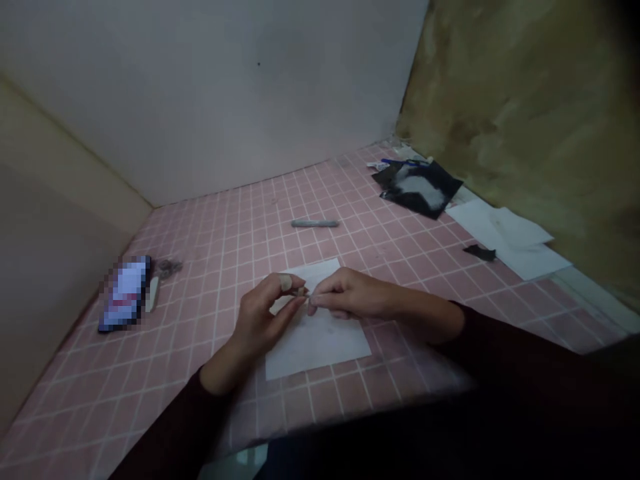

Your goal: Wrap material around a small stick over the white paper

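Paper sheet (320,350); left hand (260,320), right hand (350,295) pinching together

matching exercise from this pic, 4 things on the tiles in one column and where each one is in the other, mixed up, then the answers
Things:
1. grey rod
2. black sheet with a white patch
3. pixelated flat object
4. white paper sheet

Places:
A. under the left hand and right hand
B. in the far right corner
C. near the left wall
D. on the tiles ahead of the hands, away from the other things

Pairs: 1-D, 2-B, 3-C, 4-A
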`<state>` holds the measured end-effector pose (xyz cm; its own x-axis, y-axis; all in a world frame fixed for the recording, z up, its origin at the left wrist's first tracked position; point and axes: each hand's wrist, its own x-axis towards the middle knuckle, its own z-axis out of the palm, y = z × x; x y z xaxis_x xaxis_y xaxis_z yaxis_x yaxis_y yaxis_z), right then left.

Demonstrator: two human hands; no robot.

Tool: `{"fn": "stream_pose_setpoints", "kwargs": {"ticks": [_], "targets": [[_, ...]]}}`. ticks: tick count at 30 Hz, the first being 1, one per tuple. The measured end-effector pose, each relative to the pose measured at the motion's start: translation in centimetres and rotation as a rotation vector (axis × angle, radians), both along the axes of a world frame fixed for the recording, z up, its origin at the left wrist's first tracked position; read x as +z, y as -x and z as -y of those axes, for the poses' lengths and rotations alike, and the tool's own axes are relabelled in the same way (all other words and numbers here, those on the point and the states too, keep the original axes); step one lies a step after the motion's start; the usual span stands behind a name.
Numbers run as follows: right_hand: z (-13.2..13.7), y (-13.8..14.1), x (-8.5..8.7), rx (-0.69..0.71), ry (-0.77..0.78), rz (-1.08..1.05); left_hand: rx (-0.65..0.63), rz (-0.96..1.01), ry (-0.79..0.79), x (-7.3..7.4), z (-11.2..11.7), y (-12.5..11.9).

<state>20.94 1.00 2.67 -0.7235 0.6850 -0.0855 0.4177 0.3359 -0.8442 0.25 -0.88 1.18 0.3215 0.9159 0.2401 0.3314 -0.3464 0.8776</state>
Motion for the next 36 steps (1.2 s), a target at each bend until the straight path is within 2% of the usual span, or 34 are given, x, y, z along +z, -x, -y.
{"fn": "stream_pose_setpoints", "kwargs": {"ticks": [1,2,5,7,8,10,13,15,16,18,21,23,24,26,29,31,33,36], "targets": [[-0.1,-0.1,0.0,0.008,-0.002,0.000,-0.007,-0.008,-0.011,0.0,0.0,0.0],[0.0,-0.1,-0.1,-0.014,-0.076,0.031,-0.004,0.014,0.027,0.0,-0.1,-0.1],[0.8,0.1,-0.6,-0.170,-0.487,0.291,0.026,0.194,0.324,0.0,-0.5,-0.4],[1.3,0.2,-1.0,-0.201,-0.642,0.415,0.037,0.290,0.467,0.0,-0.7,-0.5],[1.4,0.3,-1.1,-0.199,-0.663,0.439,0.042,0.300,0.473,0.0,-0.7,-0.5],[1.4,0.4,-1.1,-0.179,-0.592,0.398,0.043,0.221,0.335,-0.1,-0.7,-0.4],[0.6,0.2,-0.6,-0.085,-0.326,0.213,-0.001,0.003,-0.019,0.0,-0.6,0.0],[0.1,-0.1,-0.3,-0.004,-0.189,0.130,-0.044,-0.080,-0.141,0.1,-0.4,0.1],[0.0,-0.2,-0.2,0.013,-0.174,0.126,-0.050,-0.092,-0.145,0.2,-0.4,0.1],[0.1,-0.2,-0.5,-0.029,-0.284,0.189,-0.028,-0.068,-0.057,0.1,-0.5,0.0],[0.8,0.1,-1.5,-0.163,-0.558,0.348,0.019,0.108,0.247,-0.3,-0.9,-0.2],[1.3,0.5,-2.0,-0.197,-0.647,0.398,0.025,0.218,0.389,-0.6,-1.1,-0.3],[1.4,0.6,-2.1,-0.201,-0.653,0.391,0.028,0.240,0.398,-0.6,-1.1,-0.2],[1.3,0.8,-1.9,-0.187,-0.585,0.327,0.038,0.194,0.273,-0.5,-0.9,-0.1],[0.7,0.6,-0.9,-0.090,-0.330,0.178,0.002,0.021,-0.059,0.0,-0.4,0.2],[0.2,0.3,-0.2,-0.001,-0.170,0.118,-0.044,-0.052,-0.185,0.3,-0.1,0.3],[0.1,0.1,-0.2,0.016,-0.161,0.121,-0.054,-0.038,-0.149,0.2,-0.1,0.3],[0.6,0.1,-1.1,-0.104,-0.438,0.235,-0.017,0.067,0.099,-0.5,-0.7,0.1]]}}
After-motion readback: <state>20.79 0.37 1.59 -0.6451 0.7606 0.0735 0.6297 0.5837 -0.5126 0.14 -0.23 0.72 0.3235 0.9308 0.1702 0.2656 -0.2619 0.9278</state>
